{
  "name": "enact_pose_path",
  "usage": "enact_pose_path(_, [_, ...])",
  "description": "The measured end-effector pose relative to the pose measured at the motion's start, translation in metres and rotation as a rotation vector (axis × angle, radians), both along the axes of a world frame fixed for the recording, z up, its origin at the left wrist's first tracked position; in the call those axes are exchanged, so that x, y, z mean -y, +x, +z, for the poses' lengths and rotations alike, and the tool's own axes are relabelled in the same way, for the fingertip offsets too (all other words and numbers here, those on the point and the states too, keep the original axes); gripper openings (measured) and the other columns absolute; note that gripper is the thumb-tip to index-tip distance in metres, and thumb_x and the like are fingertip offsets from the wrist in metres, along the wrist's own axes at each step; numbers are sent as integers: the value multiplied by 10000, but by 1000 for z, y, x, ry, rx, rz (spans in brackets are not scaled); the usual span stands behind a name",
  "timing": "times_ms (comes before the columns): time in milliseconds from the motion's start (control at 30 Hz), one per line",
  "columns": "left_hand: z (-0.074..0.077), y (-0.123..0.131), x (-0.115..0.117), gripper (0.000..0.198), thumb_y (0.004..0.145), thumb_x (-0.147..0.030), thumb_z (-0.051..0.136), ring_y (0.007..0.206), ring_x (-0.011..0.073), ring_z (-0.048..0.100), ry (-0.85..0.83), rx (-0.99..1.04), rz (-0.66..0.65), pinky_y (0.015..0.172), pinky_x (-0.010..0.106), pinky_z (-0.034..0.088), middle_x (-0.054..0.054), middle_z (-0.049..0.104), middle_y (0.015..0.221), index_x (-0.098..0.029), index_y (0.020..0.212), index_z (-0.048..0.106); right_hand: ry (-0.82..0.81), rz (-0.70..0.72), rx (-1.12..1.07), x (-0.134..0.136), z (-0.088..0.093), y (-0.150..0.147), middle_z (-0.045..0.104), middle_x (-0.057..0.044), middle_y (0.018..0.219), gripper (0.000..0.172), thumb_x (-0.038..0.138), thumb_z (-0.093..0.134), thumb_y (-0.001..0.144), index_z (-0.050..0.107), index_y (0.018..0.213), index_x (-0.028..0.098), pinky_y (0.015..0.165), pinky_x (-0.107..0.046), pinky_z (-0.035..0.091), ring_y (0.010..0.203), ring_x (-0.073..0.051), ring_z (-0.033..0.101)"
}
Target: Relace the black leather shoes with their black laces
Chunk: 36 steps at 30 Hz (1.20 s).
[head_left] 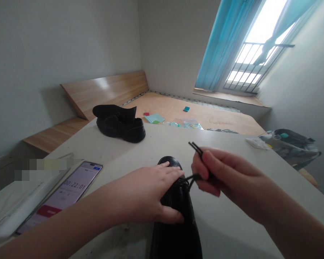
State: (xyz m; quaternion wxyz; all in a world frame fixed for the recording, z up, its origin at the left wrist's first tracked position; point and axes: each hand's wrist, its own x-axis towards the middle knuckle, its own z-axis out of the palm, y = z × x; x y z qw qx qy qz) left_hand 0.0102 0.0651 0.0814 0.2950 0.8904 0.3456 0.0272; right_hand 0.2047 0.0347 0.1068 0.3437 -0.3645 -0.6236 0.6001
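The black, glossy, leather-look shoe [176,239] lies on the pale, smooth table [226,230] beneath the left hand [153,187], spread across it, unclenched; too light a press could let it skid. Rightward, the right hand [218,169] pinches thin black laces [196,146], which uneven pulling could slip loose.

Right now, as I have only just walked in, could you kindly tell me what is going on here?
A person is handling a black shoe on the table, its toe pointing away from them. The left hand rests spread over the shoe, while the right hand grips its black lace, held off to the right side. Another black shoe sits farther back, and a phone showing a timer lies on the left.
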Motion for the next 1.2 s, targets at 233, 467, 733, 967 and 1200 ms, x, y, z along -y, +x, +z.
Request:
enact_pose_path(233, [26, 0, -3, 356, 957, -441, 466, 832, 198, 616, 195, 242, 247, 737, 310, 430, 13, 687, 902, -213, 781, 675, -271, -32, -281, -22, -7, 13, 591, 1, 724, 216, 366, 573, 938, 583, 821, 185, 687, -233, 424, 668, -112, 495])
enact_pose_path(467, [14, 12, 3, 96, 897, -249, 589, 1088, 194, 550, 70, 420, 95, 952, 301, 404, 2, 637, 1145, -232, 896, 683, -278, -96, -269, -19, -7, 8, 591, 14, 589, 279, 399, 522, 950, 564, 769, 189, 575, -223, 419, 523, -94, 448])
enact_pose_path(733, [19, 7, 1, 345, 992, -321, 395, 916, 148, 521, -112, 514, 150, 871, 271, 411, -12, 539, 925, -191, 705, 536, 7, -420, -111, -42, -9, 30, 637, -6, 900, 261, 369, 561, 917, 627, 754, 176, 506, -229, 415, 470, -46, 395])
enact_pose_path(967, [19, 3, -4, 370, 1014, -370, 362, 800, 154, 592, -434, 721, 195, 779, 286, 463, -26, 533, 710, -201, 724, 518, -106, -560, -342, -61, 2, 59, 409, 54, 632, 202, 222, 504, 900, 544, 702, 228, 567, -236, 427, 466, -89, 308])
enact_pose_path(1200, [33, -21, -22, 412, 1003, -382, 398, 480, 82, 376, -377, 892, 277, 564, 223, 481, -64, 340, 552, -199, 638, 451, 61, -359, -57, -65, 0, 83, 265, 75, 548, 212, 383, 560, 921, 579, 770, 235, 451, -230, 264, 480, -105, 211])
